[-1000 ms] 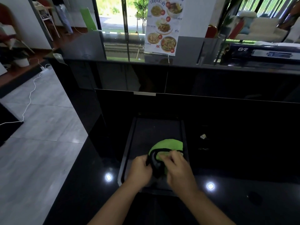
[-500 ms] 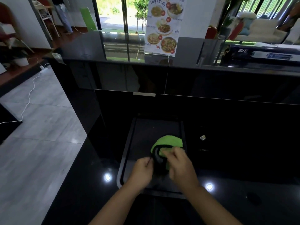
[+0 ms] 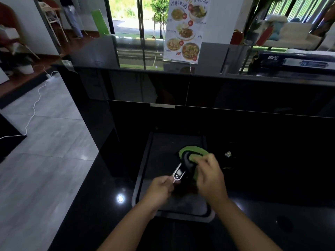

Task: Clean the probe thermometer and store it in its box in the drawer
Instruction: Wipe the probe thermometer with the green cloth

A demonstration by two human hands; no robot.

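Pinching the probe thermometer (image 3: pixel 178 173) at its near end, the left hand (image 3: pixel 160 190) holds it above the black tray (image 3: pixel 145 160); the right hand (image 3: pixel 209 175) apparently grips a green-and-black cloth (image 3: pixel 194 153), fingers curled.

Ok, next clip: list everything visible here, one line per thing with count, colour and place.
probe thermometer: one, white and black with a small screen, over the tray, held at its lower end by the left hand
cloth: one, green with black, on the tray under the right hand
tray: one, dark, on the black counter in front of the person
counter: one, glossy black, across the lower frame
small scrap: one, pale, on the counter right of the tray
menu poster: one, white with food photos, standing on the raised ledge
box marked EVE: one, dark blue, far right on the ledge
white cable: one, on the grey floor at left
left hand: grip on the thermometer
right hand: grip on the cloth
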